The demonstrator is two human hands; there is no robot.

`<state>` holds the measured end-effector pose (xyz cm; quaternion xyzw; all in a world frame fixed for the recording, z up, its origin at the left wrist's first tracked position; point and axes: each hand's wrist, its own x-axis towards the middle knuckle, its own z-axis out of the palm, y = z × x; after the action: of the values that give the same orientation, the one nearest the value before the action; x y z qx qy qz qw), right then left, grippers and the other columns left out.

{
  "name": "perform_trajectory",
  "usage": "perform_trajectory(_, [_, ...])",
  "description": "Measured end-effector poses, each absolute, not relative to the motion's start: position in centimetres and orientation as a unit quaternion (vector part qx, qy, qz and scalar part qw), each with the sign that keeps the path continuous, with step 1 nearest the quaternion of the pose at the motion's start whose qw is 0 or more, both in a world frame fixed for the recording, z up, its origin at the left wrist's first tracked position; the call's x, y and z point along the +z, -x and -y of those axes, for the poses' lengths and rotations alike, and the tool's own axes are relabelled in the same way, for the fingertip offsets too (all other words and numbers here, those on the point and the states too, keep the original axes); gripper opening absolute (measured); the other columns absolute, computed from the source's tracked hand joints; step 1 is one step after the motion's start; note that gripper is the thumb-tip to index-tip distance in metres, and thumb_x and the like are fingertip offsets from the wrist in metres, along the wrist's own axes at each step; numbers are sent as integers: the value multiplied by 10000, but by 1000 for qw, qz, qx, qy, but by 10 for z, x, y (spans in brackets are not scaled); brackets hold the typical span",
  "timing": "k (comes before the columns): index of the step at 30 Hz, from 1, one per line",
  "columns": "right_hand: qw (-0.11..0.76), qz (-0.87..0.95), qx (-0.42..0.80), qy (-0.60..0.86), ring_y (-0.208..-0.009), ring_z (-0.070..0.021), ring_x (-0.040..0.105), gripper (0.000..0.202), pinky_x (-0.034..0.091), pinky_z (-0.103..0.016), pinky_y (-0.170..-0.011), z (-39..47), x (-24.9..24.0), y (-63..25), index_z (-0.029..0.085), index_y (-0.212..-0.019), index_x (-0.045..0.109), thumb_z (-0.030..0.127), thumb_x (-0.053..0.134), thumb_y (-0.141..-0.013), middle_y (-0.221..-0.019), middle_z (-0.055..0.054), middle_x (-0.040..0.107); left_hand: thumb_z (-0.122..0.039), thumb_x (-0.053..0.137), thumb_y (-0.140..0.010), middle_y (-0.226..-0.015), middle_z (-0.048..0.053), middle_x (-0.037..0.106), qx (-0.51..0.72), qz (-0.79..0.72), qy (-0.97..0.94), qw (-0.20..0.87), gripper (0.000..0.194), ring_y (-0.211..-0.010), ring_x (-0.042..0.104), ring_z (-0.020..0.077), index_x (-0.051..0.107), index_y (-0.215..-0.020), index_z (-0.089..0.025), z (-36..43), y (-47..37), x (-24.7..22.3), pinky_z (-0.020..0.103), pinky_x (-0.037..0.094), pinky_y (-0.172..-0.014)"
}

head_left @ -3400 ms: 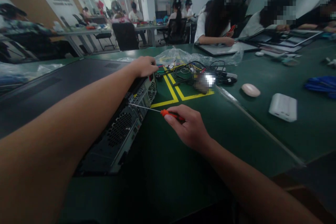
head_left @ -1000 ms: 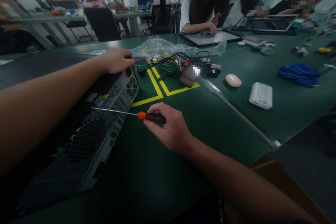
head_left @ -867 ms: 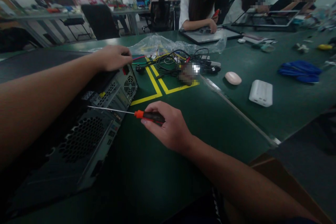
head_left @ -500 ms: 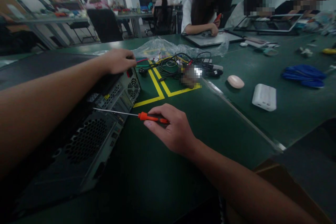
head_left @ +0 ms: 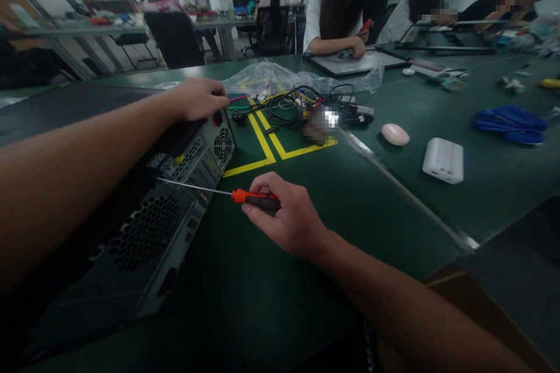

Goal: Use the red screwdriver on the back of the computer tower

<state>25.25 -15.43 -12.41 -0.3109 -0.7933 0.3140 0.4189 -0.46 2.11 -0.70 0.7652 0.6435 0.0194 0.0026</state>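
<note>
A dark computer case lies at the left of the table, its back panel with a honeycomb vent and a round fan grille facing right. My left hand rests over the far top edge of this case, its fingers curled at the corner and partly hidden. In my right hand is a screwdriver with an orange and black handle, held between thumb and fingers. Its long thin shaft points left, and the tip reaches the case's back panel above the honeycomb vent. Whether the tip sits in a screw is too small to tell.
Tangled cables lie beyond the case, near yellow tape lines and clear plastic film. To the right are a pale oval object, a white box-shaped device and a blue bundle. People work across the table.
The screwdriver handle has turned in my right hand, and more of its black side now shows. My left hand stays in place on the case. The view has shifted slightly.
</note>
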Motion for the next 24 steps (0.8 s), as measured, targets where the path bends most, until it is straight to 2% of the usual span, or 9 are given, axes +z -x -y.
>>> perform_trajectory(6, [430,798,298,298,-726,-140,594,115,447,-296,-722,154,-123,-254,256,-1071,658,303,757,-1037,-938,20,737,-442,435,-1067,-1367,180,795,-1,-653,-758,-2,581,-1104,663,301,769,-1421,-125,-18,0,-3,425,514,-1014])
perform_trajectory(10, [430,801,293,298,-769,-153,633,113,465,-298,-743,154,-124,-254,258,-1076,675,332,757,-1049,-964,5,763,-443,430,-1050,-1385,213,792,-2,-652,-758,7,600,-1117,685,318,769,-1399,-92,-15,-2,-2,431,518,-1013])
perform_trajectory(15, [446,796,284,294,-722,-142,596,109,451,-296,-718,154,-124,-253,251,-1064,679,311,767,-1039,-939,12,749,-466,435,-1033,-1375,231,803,8,-649,-761,4,630,-1149,703,354,779,-1398,-85,-19,1,-6,457,529,-1031])
perform_trajectory(24, [450,794,282,296,-741,-150,612,94,463,-300,-721,155,-122,-254,248,-1043,699,309,767,-1022,-942,5,772,-486,433,-1030,-1400,201,807,3,-651,-759,1,627,-1153,711,339,781,-1406,-126,-20,2,-5,454,538,-1040])
